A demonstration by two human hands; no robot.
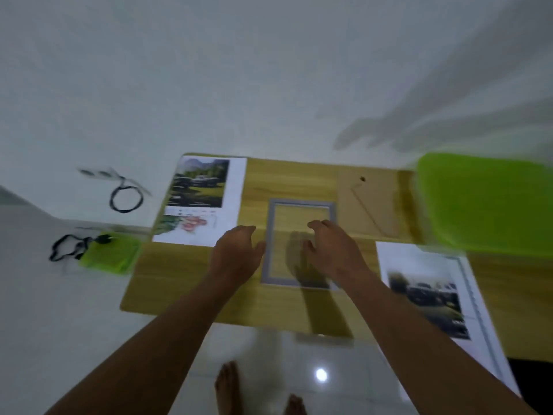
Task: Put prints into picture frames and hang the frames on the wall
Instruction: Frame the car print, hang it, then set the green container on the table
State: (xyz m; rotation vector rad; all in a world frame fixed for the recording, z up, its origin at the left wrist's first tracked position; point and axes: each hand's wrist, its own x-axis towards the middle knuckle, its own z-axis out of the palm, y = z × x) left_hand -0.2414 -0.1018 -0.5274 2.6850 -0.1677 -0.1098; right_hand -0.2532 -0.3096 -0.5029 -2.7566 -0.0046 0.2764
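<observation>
Neither hand holds anything: the left hand point(236, 253) hovers with fingers loosely spread just beside the frame's left edge, and the right hand point(332, 250) hangs over the frame's right side, fingers curled and apart; whether its fingertips touch the frame cannot be told through the motion blur.

The frame point(299, 244) lies flat near the middle of the table point(185, 283). It is a thin grey rectangle, upright in format, with the wood showing through its opening. Just beside it, at upper right, lies a tan backing board point(371, 202), matte like cardboard, with a small dark hole near its top and a slanting crease or stand line.

One print point(200, 199), white paper with a green landscape above and a reddish picture below, lies at the table's far left. Another print point(431, 298), a dark scene with a wide white margin, lies at right, overhanging the near edge.

Pale yellow wood grain covers the table. A bright green bin point(484, 202), smooth plastic, fills the right corner.
</observation>
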